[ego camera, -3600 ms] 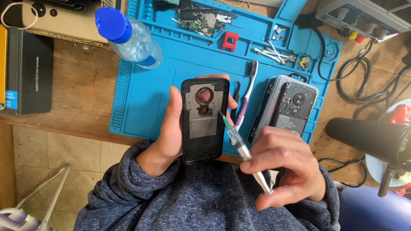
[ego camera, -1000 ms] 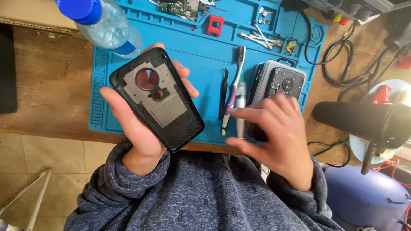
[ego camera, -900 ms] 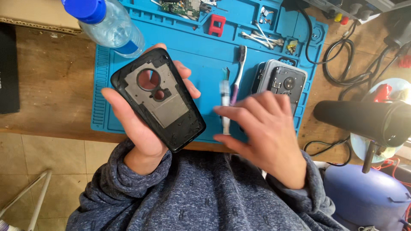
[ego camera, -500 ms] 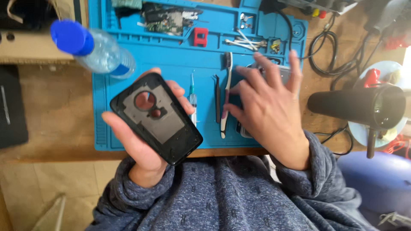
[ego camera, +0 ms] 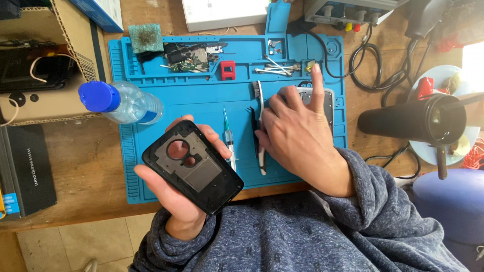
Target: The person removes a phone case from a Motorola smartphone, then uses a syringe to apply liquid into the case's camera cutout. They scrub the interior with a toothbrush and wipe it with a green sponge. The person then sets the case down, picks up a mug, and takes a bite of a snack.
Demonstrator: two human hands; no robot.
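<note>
My left hand holds a black phone back cover with its inner side up, over the near edge of the blue work mat. My right hand rests flat on the mat with fingers apart, covering most of a grey phone body; its index finger points away from me. Just left of that hand lie a white-handled brush, black tweezers and a small syringe.
A clear bottle with a blue cap lies at the mat's left edge. A circuit board, a red part and small tools fill the far trays. A black cylindrical lamp, cables and boxes surround the mat.
The syringe has left my right hand and now lies on the mat. My right hand moved onto the grey phone body. The cover in my left hand tilted and the view shifted back.
</note>
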